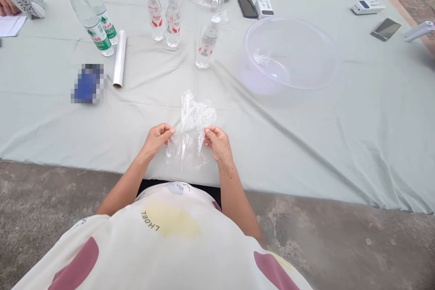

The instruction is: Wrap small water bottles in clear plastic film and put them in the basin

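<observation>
The film (190, 115), clear and crumpled, lies between the person's two hands near the front edge of the surface (299, 163), its far end spread loosely toward the bottle (205, 47). The left hand (156, 139) has its grip drawn into a pinch, thumb against forefinger, on the film's left edge; the right hand (219, 144) pinches the right edge in much the same way. Whether the film's near part touches the surface or hangs just above it cannot be told.

Judging by its shine and fine creases, the film should weigh next to nothing, be limp, slide easily under a flat touch and tend to cling to itself. It could stretch or tear if tugged hard at one spot. The opposite edges seem the best places to take hold, with light, even tension between the hands; a grip in the middle would probably only bunch it
</observation>
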`<state>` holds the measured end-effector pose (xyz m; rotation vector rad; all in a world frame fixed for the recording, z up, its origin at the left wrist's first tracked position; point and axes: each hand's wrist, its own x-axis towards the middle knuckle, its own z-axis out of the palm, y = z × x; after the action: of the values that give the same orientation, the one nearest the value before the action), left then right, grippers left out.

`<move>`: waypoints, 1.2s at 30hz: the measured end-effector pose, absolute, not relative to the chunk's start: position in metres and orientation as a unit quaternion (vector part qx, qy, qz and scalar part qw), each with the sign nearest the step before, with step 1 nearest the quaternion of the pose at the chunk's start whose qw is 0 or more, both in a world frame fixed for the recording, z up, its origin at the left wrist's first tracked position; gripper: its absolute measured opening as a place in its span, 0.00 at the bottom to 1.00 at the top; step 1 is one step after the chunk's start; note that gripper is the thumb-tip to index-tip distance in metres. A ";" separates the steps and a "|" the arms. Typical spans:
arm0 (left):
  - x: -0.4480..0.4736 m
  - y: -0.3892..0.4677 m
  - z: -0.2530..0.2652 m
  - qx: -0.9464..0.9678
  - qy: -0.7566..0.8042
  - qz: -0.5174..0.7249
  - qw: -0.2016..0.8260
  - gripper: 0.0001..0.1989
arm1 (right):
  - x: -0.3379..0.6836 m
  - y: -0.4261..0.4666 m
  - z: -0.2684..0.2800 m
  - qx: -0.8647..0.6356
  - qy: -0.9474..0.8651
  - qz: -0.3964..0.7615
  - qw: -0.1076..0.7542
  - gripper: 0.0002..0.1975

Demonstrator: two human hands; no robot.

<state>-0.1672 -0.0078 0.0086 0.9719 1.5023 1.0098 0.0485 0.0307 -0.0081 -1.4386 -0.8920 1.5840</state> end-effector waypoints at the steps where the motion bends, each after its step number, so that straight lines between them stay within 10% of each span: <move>1: -0.176 -0.007 0.007 0.400 0.650 0.417 0.494 0.10 | 0.057 0.034 -0.008 -0.583 -0.350 0.615 0.398 0.12; 9: -0.199 -0.010 0.015 0.484 0.774 0.389 0.121 0.15 | 0.112 0.046 -0.010 -0.683 -0.376 0.469 0.414 0.19; 15: -0.163 0.017 0.012 0.709 0.566 0.308 0.288 0.16 | 0.116 0.063 -0.032 -0.676 -0.626 0.203 0.332 0.22; 24: -0.169 0.032 -0.022 0.711 0.612 0.171 0.301 0.49 | 0.241 0.055 -0.048 -0.762 -0.640 0.088 0.028 0.34; 31: -0.166 0.026 -0.019 0.727 0.626 0.121 0.256 0.52 | 0.279 0.046 -0.025 -0.902 -0.411 0.033 0.125 0.32; 36: -0.162 0.027 -0.013 0.743 0.636 0.040 0.204 0.51 | 0.160 0.061 -0.008 -0.681 -0.698 0.065 0.212 0.28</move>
<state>-0.1621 0.0267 -0.0126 2.0729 1.7732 0.1119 0.1602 0.0614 -0.0080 -1.8916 -1.9376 0.1794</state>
